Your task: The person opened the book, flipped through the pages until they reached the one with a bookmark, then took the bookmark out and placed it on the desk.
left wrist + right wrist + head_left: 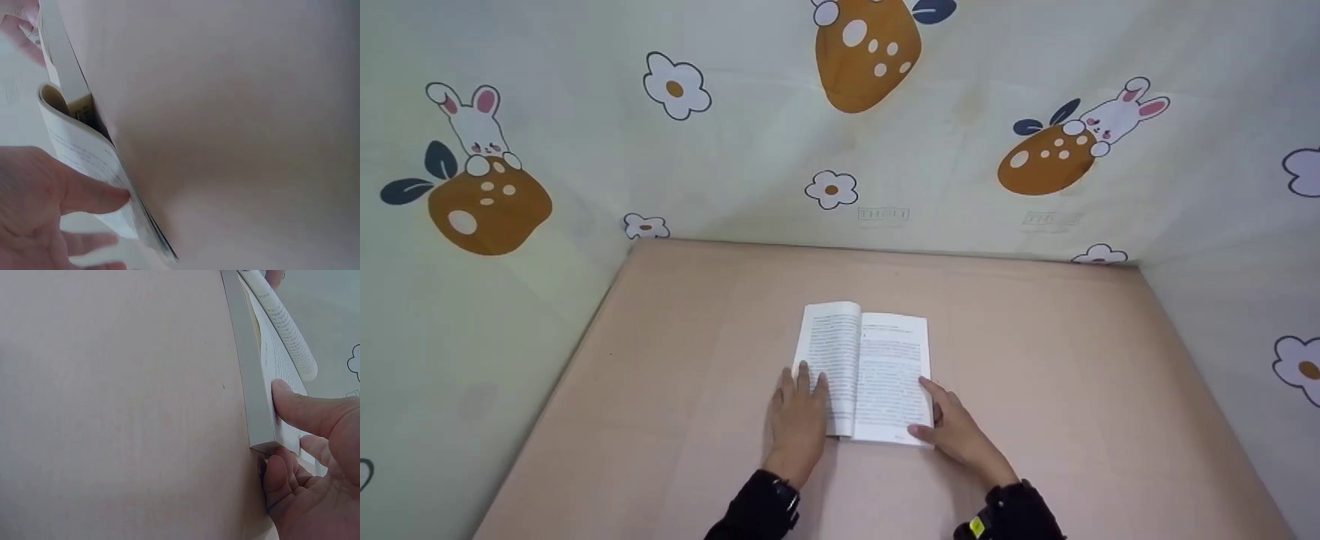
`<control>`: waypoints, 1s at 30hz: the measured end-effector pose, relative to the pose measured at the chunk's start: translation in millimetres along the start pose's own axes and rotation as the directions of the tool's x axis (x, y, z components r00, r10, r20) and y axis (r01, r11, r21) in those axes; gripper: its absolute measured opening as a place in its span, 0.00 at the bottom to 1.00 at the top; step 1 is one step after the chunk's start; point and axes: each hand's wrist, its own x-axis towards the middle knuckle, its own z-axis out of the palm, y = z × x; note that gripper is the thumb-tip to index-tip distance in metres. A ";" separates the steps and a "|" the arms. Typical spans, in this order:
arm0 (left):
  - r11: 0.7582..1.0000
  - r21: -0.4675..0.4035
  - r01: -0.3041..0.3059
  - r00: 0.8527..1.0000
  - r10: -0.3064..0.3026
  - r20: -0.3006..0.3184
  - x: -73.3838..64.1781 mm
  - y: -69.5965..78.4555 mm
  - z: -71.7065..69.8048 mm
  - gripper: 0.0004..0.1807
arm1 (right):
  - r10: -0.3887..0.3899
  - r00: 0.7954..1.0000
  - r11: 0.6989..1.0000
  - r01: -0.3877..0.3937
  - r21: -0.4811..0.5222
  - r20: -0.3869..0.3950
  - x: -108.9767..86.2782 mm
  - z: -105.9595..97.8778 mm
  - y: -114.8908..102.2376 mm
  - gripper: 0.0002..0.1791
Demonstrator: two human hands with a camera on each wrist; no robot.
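Observation:
An open paperback book (892,375) lies on the table with printed pages showing on both sides. Across its left page my left hand (799,420) rests with the fingers extended; the left wrist view has its thumb (107,197) at the outer edge of the curved left pages (84,143). My right hand (960,435) holds the lower right corner. Seen from the right wrist, that thumb (301,405) presses on the right page, while curled fingers (281,478) sit against the side of the thick page block (253,394).
The pinkish-tan tabletop (682,360) spreads out around the book. Behind and beside it rise pale fabric walls (750,165) printed with rabbits, brown fruit and flowers. Dark sleeves with wrist straps (765,502) come in from the bottom.

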 end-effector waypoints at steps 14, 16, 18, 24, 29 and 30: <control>0.998 -0.053 -0.042 0.989 0.034 -0.147 2.3 4.9 2.1 0.16 | 0.008 1.000 1.000 -0.008 0.017 0.009 -0.6 0.2 -1.3 0.46; 0.998 -0.067 -0.019 0.993 0.011 -0.119 2.9 7.2 0.9 0.26 | 0.004 1.000 1.000 -0.004 0.018 0.006 -0.7 0.1 -1.6 0.46; 0.998 -0.060 -0.004 0.997 0.000 -0.076 3.1 9.5 -0.1 0.34 | 0.000 1.000 1.000 0.000 0.016 0.004 -0.8 -0.2 -1.9 0.46; 0.998 0.061 -0.001 1.000 0.000 0.020 3.4 16.5 0.8 0.51 | -0.020 0.999 1.000 0.019 0.022 0.027 -0.7 -1.8 -0.6 0.46; 0.988 0.155 -0.004 1.000 0.001 0.018 3.3 22.4 2.5 0.56 | -0.034 0.997 0.999 0.031 0.041 0.074 -0.3 -5.8 2.3 0.46; 0.986 0.166 -0.001 1.000 -0.002 0.020 3.6 23.3 3.2 0.56 | -0.035 0.996 0.999 0.032 0.042 0.080 0.3 -6.0 3.3 0.46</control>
